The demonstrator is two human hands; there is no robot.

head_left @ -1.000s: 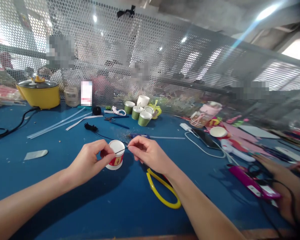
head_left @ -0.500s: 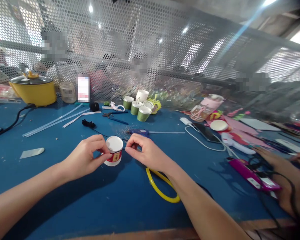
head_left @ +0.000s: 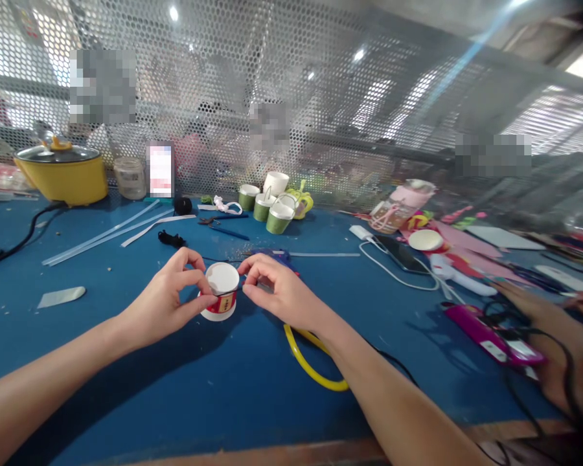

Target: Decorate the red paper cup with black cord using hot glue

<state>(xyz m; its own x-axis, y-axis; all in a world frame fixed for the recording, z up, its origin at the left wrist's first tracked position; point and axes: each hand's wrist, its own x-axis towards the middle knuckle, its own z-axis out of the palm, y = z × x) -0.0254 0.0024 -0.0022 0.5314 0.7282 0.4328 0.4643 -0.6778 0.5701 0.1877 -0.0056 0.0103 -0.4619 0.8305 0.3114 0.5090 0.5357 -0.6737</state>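
A small red and white paper cup stands bottom-up on the blue table, a cream label on its side. A thin black cord runs across its front. On the cup's left side, my left hand is closed, its thumb and index finger pinching the cord against the wall. My right hand is curled at the right side, thumb and index finger together on the cord's other end. Just behind it lies a blue glue gun, partly hidden. A yellow tube loops under my right forearm.
Several green and white cups stand near the perforated metal screen. Pliers, black cord bundle and clear strips lie behind my hands. A yellow pot stands far left. At right are a phone, a magenta device and another person's hand.
My right hand has moved slightly left, its fingers closer to the cup. My left index finger has lifted a little beside the cup. The cup has stayed nearly in place.
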